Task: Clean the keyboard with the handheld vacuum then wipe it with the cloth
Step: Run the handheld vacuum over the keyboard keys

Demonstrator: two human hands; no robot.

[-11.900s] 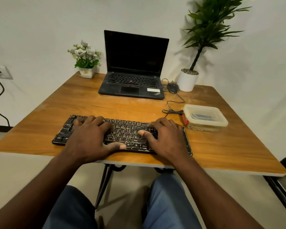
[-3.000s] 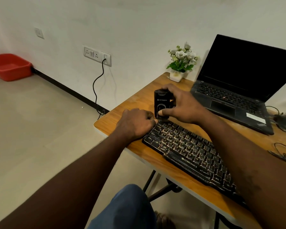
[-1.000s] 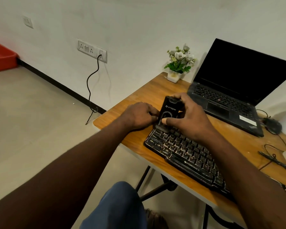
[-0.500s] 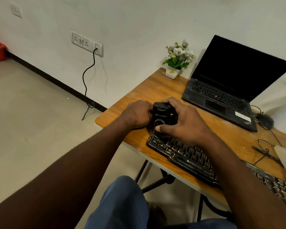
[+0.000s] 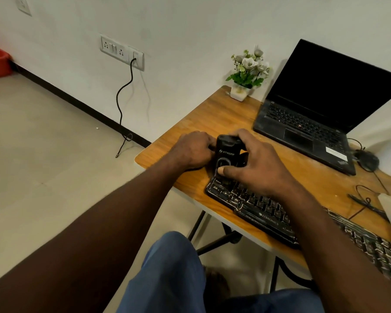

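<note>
Right hand (image 5: 255, 169) curled round one small black handheld vacuum (image 5: 226, 153), thumb on its near face, upright on the left end of one black backlit keyboard (image 5: 266, 219) on the wooden table (image 5: 201, 123). Left hand (image 5: 194, 152) curled against its left side; grip impossible to tell. Far: one small white pot (image 5: 239, 94) holding white flowers, left of one open black laptop (image 5: 303, 129).

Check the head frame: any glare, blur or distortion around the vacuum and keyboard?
Head view: soft, even light, no glare on the handheld vacuum or keyboard; logo text legible, so sharp centrally; the keyboard's right end looks smeared and stretched near the frame edge; only soft shadows on the table.
</note>
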